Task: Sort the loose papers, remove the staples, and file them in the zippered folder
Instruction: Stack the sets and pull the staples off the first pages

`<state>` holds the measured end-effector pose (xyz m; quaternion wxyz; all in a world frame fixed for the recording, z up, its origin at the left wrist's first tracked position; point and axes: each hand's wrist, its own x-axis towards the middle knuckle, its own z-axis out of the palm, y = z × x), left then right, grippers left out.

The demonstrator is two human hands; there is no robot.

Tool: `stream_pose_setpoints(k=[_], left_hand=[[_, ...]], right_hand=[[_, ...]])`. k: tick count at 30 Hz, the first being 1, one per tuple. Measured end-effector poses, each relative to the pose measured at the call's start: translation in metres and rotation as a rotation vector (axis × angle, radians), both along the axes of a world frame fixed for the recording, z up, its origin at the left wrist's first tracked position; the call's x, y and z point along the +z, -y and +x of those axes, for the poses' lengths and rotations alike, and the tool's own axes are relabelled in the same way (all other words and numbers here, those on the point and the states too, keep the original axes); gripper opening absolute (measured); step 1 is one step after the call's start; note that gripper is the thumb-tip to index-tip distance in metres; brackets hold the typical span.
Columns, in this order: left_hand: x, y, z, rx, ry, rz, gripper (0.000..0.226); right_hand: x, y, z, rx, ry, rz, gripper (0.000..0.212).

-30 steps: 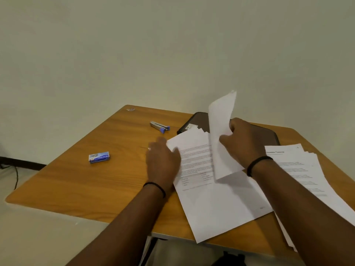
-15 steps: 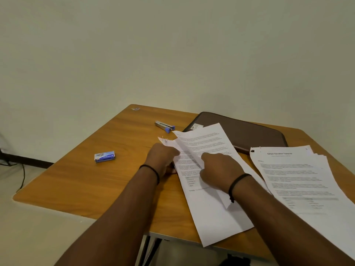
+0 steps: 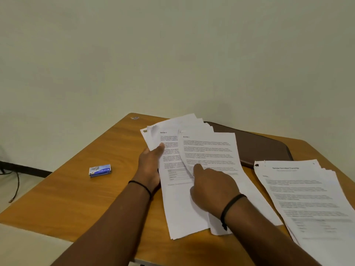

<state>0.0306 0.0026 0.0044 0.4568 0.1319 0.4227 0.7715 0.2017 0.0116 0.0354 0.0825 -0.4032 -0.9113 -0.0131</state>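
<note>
Two hands work one fanned sheaf of papers (image 3: 184, 191) at the middle of the wooden table (image 3: 76, 198). Your left hand (image 3: 148, 166) grips the sheaf's left edge, thumb pressed on top of the printed page and the fingers hidden beneath. Your right hand (image 3: 212, 189) holds the top sheet (image 3: 211, 148) with fingers curled around its lower part; that sheet bows upward away from the pages under it. The sheaf's long axis runs from the near table edge toward the far wall, leaning slightly left, with its headings at the far end. The pages are thin, white and limp, printed in blocks of small text too blurred to read.

Just behind the sheaf lies the zippered folder (image 3: 263, 148), flat, dark brown, with rounded corners and a smooth, leather-like surface; the sheaf's far corner overlaps it. At your right a second stack of papers (image 3: 307, 198) lies flat, its long axis angled toward the near right. Well apart on your left sits a small blue-and-white box (image 3: 99, 170), rectangular and glossy. The tabletop is smooth, orange-brown wood grain.
</note>
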Motion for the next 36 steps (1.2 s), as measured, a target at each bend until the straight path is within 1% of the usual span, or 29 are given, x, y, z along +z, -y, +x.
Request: stream_pose_setpoints(k=[4, 6, 10, 13, 15, 17, 19, 22, 24, 26, 29, 31, 33, 34, 36], left_hand=[[-0.009, -0.005, -0.01, -0.044, 0.058, 0.099, 0.034], [-0.012, -0.009, -0.014, -0.061, 0.057, 0.13, 0.034], [-0.013, -0.015, -0.015, -0.097, 0.036, 0.135, 0.031], [-0.015, -0.018, -0.017, -0.12, 0.013, 0.125, 0.034], [-0.016, -0.02, -0.018, -0.124, 0.035, 0.126, 0.035], [-0.016, -0.02, -0.019, -0.131, 0.075, 0.13, 0.037], [-0.013, -0.02, -0.018, -0.148, 0.107, 0.138, 0.035], [-0.008, -0.018, -0.016, -0.181, 0.115, 0.144, 0.03], [-0.007, -0.017, -0.014, -0.198, 0.116, 0.134, 0.03], [-0.007, -0.018, -0.013, -0.207, 0.117, 0.129, 0.034], [-0.008, -0.019, -0.013, -0.214, 0.122, 0.138, 0.04], [-0.008, -0.019, -0.013, -0.206, 0.12, 0.146, 0.041], [-0.007, -0.018, -0.013, -0.206, 0.121, 0.157, 0.04], [-0.007, -0.018, -0.013, -0.203, 0.126, 0.162, 0.039], [-0.006, -0.018, -0.013, -0.194, 0.134, 0.167, 0.037]], right_hand=[[-0.007, -0.007, -0.013, 0.001, -0.033, 0.034, 0.02], [-0.009, -0.007, -0.019, 0.007, -0.056, 0.067, 0.02], [-0.015, -0.003, -0.028, 0.005, -0.071, 0.085, 0.031], [-0.013, -0.006, -0.033, -0.009, -0.081, 0.074, 0.036], [-0.009, -0.012, -0.039, -0.021, -0.089, 0.074, 0.041], [-0.007, -0.023, -0.048, -0.027, -0.158, 0.083, 0.043], [-0.008, -0.035, -0.058, -0.049, -0.282, 0.115, 0.046], [-0.012, -0.044, -0.068, -0.094, -0.461, 0.129, 0.059], [-0.016, -0.045, -0.069, -0.122, -0.521, 0.116, 0.064], [-0.018, -0.045, -0.069, -0.13, -0.558, 0.105, 0.062], [-0.02, -0.049, -0.069, -0.081, -0.646, 0.135, 0.055], [-0.021, -0.05, -0.07, -0.011, -0.72, 0.161, 0.065], [-0.025, -0.053, -0.07, 0.042, -0.745, 0.225, 0.072], [-0.028, -0.054, -0.07, 0.053, -0.749, 0.264, 0.069], [-0.034, -0.057, -0.07, 0.064, -0.775, 0.324, 0.045]])
